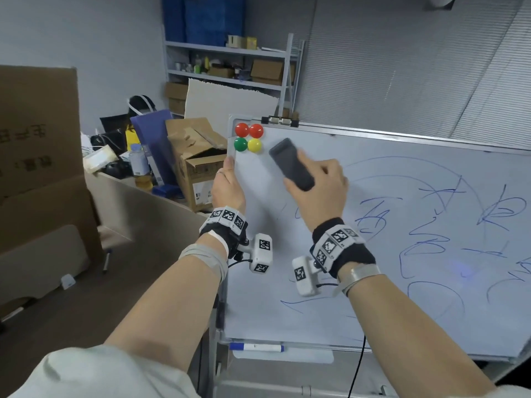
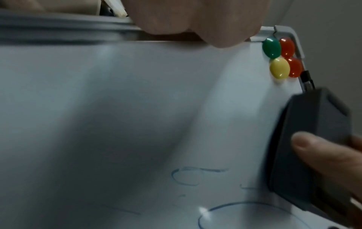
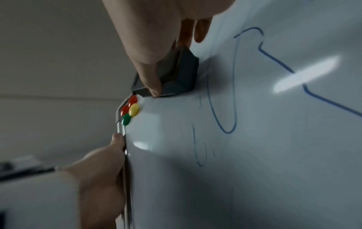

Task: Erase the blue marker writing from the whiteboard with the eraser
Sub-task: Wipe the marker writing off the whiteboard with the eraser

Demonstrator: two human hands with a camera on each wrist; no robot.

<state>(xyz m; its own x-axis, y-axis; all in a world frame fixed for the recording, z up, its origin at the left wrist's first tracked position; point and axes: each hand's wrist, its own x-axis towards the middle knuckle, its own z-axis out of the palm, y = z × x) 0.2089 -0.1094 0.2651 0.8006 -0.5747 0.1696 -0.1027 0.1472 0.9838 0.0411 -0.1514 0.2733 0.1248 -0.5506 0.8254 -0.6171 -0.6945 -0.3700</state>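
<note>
Your right hand [image 1: 317, 186] grips the dark grey eraser [image 1: 291, 164], thumb along one long side and fingers curled over the other, its pad flat against the whiteboard [image 1: 373, 326] near the upper left corner. The eraser lies tilted, its upper end just beside the cluster of four magnets [image 1: 248, 137]: two red above, green and yellow below. It does not touch them in the head view. Your left hand [image 1: 228, 189] clamps the board's left edge just below that corner, thumb on the front face and fingers wrapped behind the frame. The blue marker writing [image 1: 431, 234] covers the middle and right of the board, with loops and strokes also lower down; the patch between your two hands shows only faint traces. A blue-capped marker [image 1: 256, 347] lies in the tray [image 1: 310, 357] under the board's lower left. Behind the board, to the left, stand an open cardboard box [image 1: 198, 165] and a metal shelving unit [image 1: 227, 61] with cartons
</note>
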